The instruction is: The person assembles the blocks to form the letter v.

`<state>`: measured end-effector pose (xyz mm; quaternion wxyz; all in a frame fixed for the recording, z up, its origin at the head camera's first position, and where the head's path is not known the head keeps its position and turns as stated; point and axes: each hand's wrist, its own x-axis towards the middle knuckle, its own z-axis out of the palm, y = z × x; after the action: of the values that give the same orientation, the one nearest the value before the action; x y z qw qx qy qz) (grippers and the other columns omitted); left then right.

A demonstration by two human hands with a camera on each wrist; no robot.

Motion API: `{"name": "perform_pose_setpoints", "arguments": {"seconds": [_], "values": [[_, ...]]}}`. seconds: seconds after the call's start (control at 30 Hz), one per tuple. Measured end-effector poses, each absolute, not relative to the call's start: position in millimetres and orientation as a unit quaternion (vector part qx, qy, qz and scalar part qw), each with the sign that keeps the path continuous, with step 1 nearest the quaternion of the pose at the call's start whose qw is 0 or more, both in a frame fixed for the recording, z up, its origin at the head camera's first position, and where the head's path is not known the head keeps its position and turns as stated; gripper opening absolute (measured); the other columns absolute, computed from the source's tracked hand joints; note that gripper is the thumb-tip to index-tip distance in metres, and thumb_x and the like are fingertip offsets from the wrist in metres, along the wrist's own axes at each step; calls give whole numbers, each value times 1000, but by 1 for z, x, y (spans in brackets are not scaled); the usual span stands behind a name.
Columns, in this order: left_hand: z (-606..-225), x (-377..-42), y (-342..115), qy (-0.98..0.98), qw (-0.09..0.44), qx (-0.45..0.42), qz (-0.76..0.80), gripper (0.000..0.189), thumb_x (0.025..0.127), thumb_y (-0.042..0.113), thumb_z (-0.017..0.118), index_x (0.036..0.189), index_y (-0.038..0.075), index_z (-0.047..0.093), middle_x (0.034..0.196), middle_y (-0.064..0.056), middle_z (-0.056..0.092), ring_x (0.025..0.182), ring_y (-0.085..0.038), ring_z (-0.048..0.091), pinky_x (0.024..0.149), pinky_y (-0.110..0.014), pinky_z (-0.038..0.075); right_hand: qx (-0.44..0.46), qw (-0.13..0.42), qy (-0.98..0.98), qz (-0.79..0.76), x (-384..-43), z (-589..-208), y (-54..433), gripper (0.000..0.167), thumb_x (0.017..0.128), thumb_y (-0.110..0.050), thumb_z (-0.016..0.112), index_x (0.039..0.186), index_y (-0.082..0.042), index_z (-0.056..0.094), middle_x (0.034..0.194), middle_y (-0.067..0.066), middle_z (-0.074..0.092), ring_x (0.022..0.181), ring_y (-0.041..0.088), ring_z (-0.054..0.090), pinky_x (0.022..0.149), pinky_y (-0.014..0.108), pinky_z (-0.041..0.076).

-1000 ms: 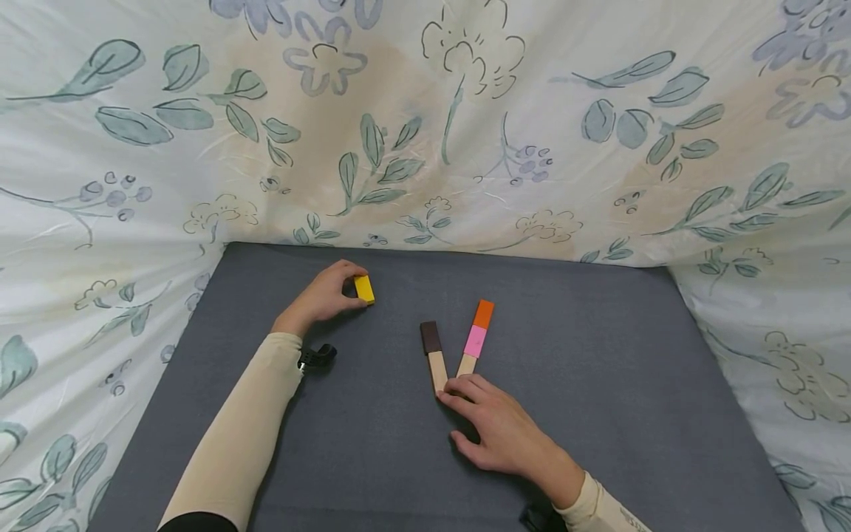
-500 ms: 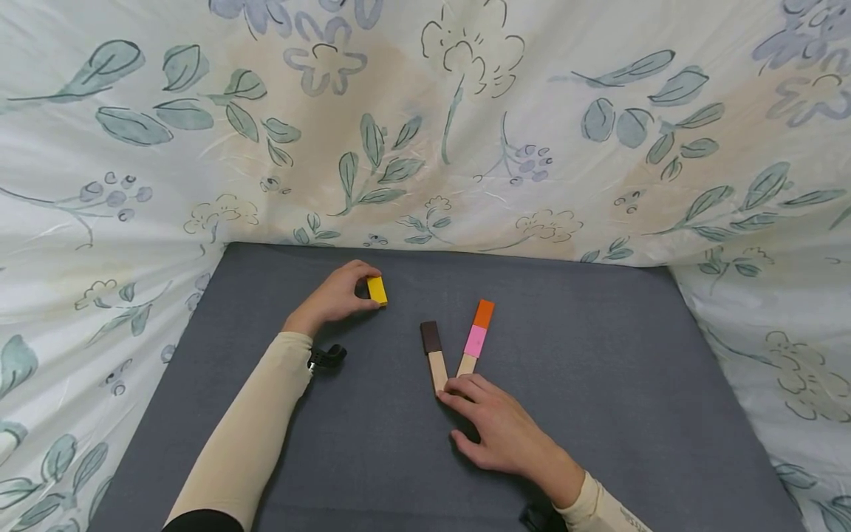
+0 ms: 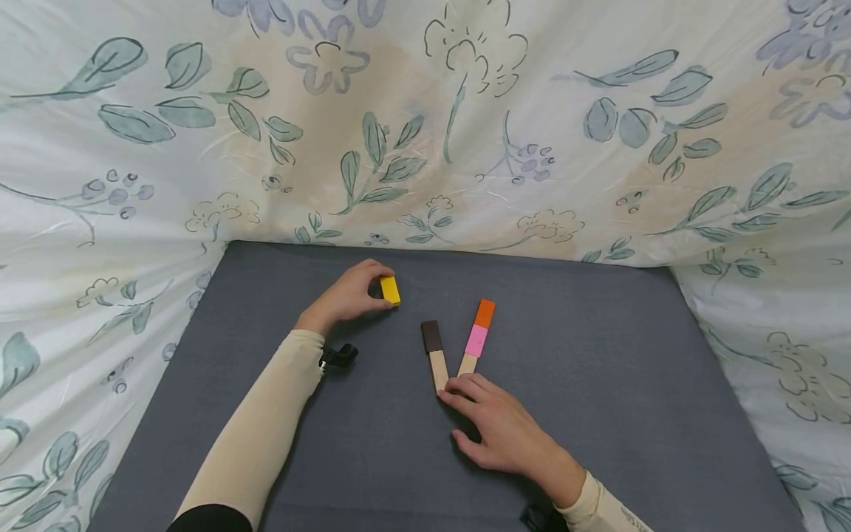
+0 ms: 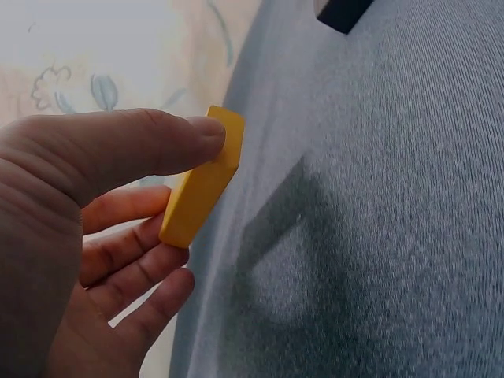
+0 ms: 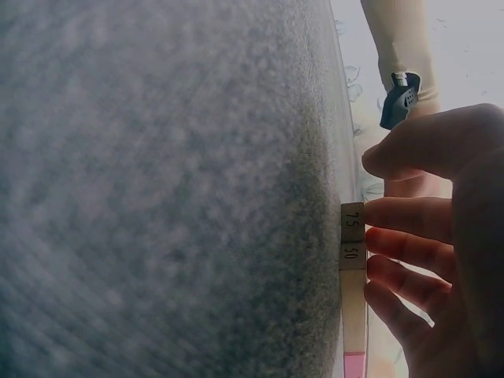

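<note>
My left hand pinches a yellow block between thumb and fingers at the back left of the dark cloth. In the left wrist view the yellow block is tilted, with its shadow apart from it. My right hand lies with its fingertips on the near ends of two rows of blocks forming a V. The left row has a dark brown block and a plain wood block. An orange block, a pink block and a plain wood block form the right row.
A dark grey cloth covers the table. Floral curtains rise at its back and sides. In the right wrist view, block ends marked with numbers touch the right fingertips. Black wrist cameras sit under both wrists.
My left hand has moved steadily to the right with the yellow block, nearer to the dark brown block. My right hand and the two rows of blocks have stayed in place.
</note>
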<state>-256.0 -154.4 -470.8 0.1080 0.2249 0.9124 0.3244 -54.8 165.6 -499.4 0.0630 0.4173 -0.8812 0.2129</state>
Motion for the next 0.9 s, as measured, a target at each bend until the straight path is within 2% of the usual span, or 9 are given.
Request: {"name": "perform_pose_setpoints", "arguments": {"seconds": [0.43,0.9], "values": [[-467,-257,-138,909,107,239,325,62,93,19,89,147,0,64,145,-16,58,129,-35,58,115,-49,46,415,49,-885,208,-55,-499,168,52,92,-21,80,141,-8,72,140,2,61,129,17,56,104,40,54],[-465,-257,-123,906,106,251,325,63,92,19,90,146,0,64,145,-16,58,128,-33,58,115,-47,46,417,54,-884,206,-55,-501,169,52,91,-20,81,141,-7,72,140,3,61,128,18,56,104,40,54]]}}
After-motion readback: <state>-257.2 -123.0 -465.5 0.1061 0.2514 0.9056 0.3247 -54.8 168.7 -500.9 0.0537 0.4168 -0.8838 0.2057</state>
